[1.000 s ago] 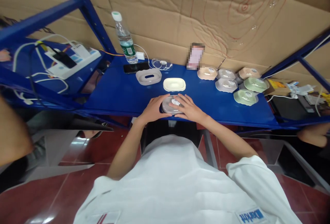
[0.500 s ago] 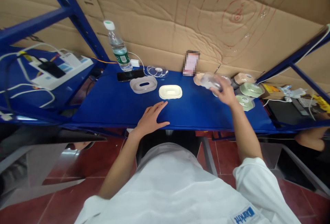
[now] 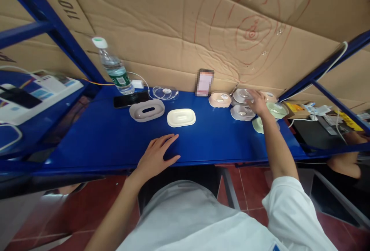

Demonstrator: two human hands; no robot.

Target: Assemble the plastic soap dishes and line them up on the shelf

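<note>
My right hand (image 3: 258,102) is at the back right of the blue table, its thumb and fingers around the right end of a translucent grey oval container (image 3: 240,95). Another greyish container (image 3: 242,112) stands just in front of it. My left hand (image 3: 156,154) lies open near the front edge, fingers apart and holding nothing. Beyond its fingertips rests a cream oval tray-like piece (image 3: 181,117). To the left of that is a grey oval ring-shaped piece (image 3: 147,110) with a slot through its middle.
A peach container (image 3: 220,99) and green containers (image 3: 276,109) flank the grey ones. A phone (image 3: 204,82) leans on the cardboard wall (image 3: 162,31). At the left are a water bottle (image 3: 117,72), a black phone (image 3: 130,99) and a coiled white cable (image 3: 164,93). Blue frame posts edge both sides.
My right hand has moved right and lowered the grey container, which was tilted in the air, among the others. My left hand stays open by the cream piece. The camera view has shifted.
</note>
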